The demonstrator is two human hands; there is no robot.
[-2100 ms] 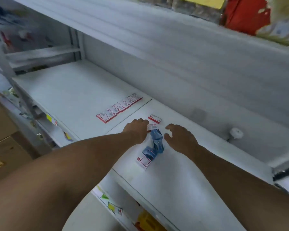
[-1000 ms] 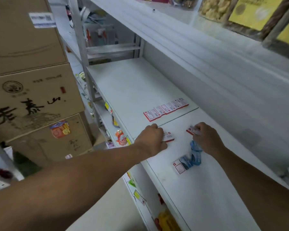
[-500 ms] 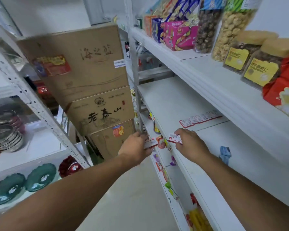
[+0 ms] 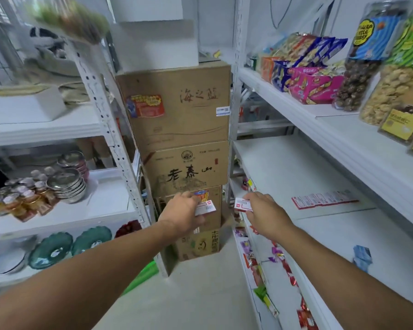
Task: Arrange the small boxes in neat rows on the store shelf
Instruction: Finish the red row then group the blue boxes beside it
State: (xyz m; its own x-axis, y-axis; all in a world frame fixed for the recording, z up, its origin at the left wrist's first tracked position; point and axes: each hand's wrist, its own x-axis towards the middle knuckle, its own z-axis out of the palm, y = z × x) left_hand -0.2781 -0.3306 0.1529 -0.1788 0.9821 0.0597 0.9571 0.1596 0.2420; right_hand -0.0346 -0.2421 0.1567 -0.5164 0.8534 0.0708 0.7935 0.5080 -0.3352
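My left hand [image 4: 183, 214] grips a small white box with red print [image 4: 206, 207], held in the aisle in front of stacked cartons. My right hand [image 4: 264, 211] grips another small white and red box [image 4: 242, 206] at the front edge of the white store shelf [image 4: 284, 172]. A row of several small white and red boxes [image 4: 323, 200] lies flat on that shelf, to the right of my right hand. Two small blue boxes [image 4: 362, 257] lie further right on the same shelf, beyond my right forearm.
Brown cartons [image 4: 177, 120] are stacked at the aisle's end between two shelf posts. The upper right shelf [image 4: 320, 115] carries snack packs and jars. On the left rack [image 4: 86, 210] stand metal bowls, jars and green glass dishes. Packets hang along the lower right shelf edge.
Both hands lifted a small white and red box each off the shelf and pulled back to its front edge. The view swung up and left, away from the shelf surface toward the aisle.
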